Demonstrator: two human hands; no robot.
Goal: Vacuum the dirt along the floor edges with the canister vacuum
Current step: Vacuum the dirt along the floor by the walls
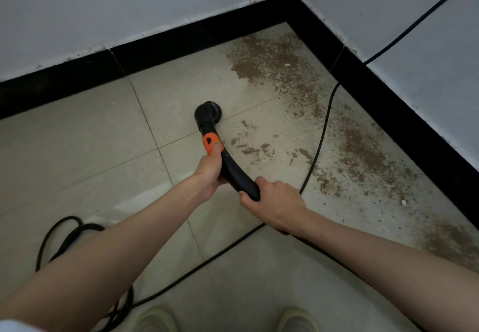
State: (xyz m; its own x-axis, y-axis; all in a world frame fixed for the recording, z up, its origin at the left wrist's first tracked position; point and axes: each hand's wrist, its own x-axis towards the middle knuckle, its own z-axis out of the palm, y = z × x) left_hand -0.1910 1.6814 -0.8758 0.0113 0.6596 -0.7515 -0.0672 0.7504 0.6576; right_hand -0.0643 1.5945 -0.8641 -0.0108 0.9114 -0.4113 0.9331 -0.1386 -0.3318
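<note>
Most brown dirt remains along black skirting | round black brush nozzle on clean tile | left hand, right hand both clasp curved black-and-orange wand

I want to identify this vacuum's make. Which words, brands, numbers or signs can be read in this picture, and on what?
None can be read. The black vacuum handle and its orange switch show no lettering, and the brush head, walls and floor tiles are unmarked.
</note>
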